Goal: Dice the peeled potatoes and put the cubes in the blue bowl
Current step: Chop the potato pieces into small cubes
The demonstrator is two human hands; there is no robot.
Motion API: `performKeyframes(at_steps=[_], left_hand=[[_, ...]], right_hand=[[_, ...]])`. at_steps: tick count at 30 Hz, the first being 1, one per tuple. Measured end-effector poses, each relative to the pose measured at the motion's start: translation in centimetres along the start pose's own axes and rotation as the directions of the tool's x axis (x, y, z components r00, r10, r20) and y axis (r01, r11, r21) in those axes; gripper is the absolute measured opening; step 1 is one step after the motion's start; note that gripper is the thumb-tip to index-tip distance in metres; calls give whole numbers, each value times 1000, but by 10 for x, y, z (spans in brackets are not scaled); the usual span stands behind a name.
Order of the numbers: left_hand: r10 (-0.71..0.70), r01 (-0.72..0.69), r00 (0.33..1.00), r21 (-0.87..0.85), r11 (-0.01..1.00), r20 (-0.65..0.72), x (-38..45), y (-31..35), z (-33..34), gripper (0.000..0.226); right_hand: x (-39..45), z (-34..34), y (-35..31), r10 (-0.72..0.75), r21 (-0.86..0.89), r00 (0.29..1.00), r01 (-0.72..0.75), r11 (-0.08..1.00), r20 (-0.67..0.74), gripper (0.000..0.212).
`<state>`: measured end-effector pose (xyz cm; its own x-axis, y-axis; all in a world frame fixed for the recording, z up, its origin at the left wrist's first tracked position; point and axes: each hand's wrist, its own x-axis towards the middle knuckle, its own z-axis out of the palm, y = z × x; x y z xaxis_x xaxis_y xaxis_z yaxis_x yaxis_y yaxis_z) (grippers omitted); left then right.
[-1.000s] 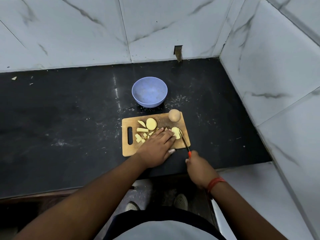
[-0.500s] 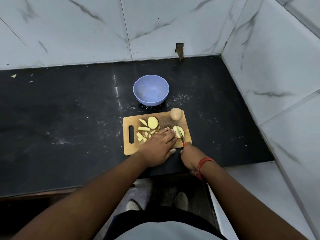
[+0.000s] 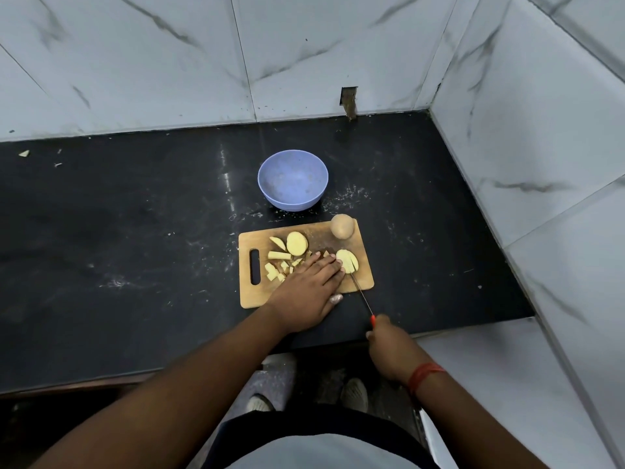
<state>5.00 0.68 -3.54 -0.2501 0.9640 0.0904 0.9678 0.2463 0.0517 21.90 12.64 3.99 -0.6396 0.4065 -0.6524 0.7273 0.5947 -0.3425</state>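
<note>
Potato slice [image 3: 347, 261] lies under flat left hand [image 3: 309, 286] to steady it; right hand [image 3: 389, 346] grips knife [image 3: 362, 292] just beside.

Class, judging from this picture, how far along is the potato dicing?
Done: some cubes lie cut on the board. In hand: left hand steadies a slice while right hand draws the knife through. Left: whole potato, round slice, and the blue bowl holds nothing yet.

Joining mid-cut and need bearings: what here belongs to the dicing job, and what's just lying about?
Job: potato slice under knife, cut pieces, whole potato, cutting board, blue bowl, left hand, right hand.
Lying about: scrap on far-left counter.
</note>
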Motion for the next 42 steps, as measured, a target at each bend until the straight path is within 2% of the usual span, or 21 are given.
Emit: performKeyframes(at_steps=[6,15,27,32,35,39,42], left_hand=[[-15,15,1000,-9,1000,-10,-6,-3,-2,58],[-8,8,1000,-22,1000,3,-4,-4,-2,57],[-15,15,1000,-33,999,2,-4,-5,3,57],[-26,26,1000,-4,1000,-7,-5,-2,1,57],[-35,35,999,11,999,-3,-5,-2,0,57],[-53,53,999,-17,998,8,-6,1,-1,58],[-83,82,997,-48,995,-7,-7,4,-2,59]], right_hand=[[15,-13,-22,-40,7,993,41,999,-110,20],[35,-10,-35,30,-15,995,-32,999,-100,19],[49,-14,-52,32,-88,999,-35,996,-39,43],[45,-2,-40,28,-104,999,-31,994,-25,42],[29,11,-22,47,-110,999,-47,993,-6,33],[9,18,3,3,-1,999,-3,1000,39,20],[-2,7,8,-49,175,998,55,983,-39,20]])
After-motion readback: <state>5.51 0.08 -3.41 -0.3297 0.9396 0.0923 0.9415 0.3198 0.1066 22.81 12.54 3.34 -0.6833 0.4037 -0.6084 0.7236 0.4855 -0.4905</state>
